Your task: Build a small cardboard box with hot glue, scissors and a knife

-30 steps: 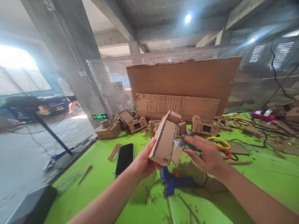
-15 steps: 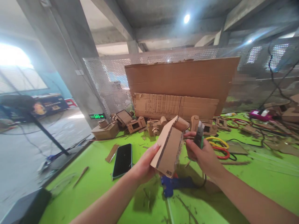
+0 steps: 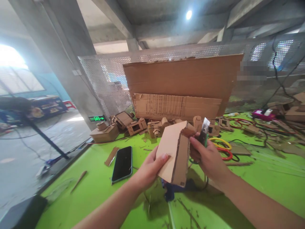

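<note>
A folded cardboard piece point(image 3: 170, 148) with rough cut edges is held over the green table. My left hand point(image 3: 151, 167) grips its left side, thumb on the broad face. Wrapped round a utility knife point(image 3: 204, 132) is my right hand point(image 3: 207, 156), the blade pointing up; its thumb and finger touch the cardboard's upper right edge. Below the cardboard lies a blue glue gun point(image 3: 169, 190), partly hidden, with a clear stick coming from it.
Left of my hands lies a phone point(image 3: 122, 164) beside a cardboard scrap point(image 3: 111, 156). Several small cardboard models stand along the back, before a large cardboard sheet point(image 3: 181, 74). Yellow and red cables point(image 3: 222, 143) curl at the right.
The cardboard piece has turned, showing more of its broad left face. My left thumb lies further over it, and my right hand has come against its upper right edge.
</note>
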A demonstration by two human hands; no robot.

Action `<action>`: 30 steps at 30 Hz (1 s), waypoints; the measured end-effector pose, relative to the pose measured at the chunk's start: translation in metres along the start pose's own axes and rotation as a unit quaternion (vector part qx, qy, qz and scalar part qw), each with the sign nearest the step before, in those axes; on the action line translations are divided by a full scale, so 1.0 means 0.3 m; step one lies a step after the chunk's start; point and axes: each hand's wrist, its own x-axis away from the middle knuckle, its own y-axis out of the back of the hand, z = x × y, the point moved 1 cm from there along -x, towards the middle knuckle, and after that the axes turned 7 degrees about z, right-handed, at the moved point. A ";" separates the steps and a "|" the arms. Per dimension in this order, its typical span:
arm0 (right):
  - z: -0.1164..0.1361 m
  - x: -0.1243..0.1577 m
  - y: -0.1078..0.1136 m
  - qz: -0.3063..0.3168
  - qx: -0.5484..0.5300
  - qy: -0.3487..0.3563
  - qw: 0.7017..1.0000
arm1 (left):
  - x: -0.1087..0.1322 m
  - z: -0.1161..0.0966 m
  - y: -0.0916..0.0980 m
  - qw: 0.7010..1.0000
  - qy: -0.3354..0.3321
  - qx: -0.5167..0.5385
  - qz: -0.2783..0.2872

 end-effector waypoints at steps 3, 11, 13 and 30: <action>0.002 0.009 0.000 0.005 0.019 0.007 1.000 | 0.004 0.004 -0.012 1.000 -0.007 -0.013 -0.014; 0.011 0.023 0.006 0.097 0.051 0.010 0.994 | -0.014 -0.022 0.021 0.979 0.126 0.150 0.063; 0.032 0.009 0.025 0.083 0.088 0.046 0.992 | -0.017 -0.036 0.042 0.972 0.144 0.171 0.077; 0.038 -0.032 0.121 0.029 0.318 0.051 0.946 | -0.016 -0.038 0.074 0.997 -0.021 0.057 0.055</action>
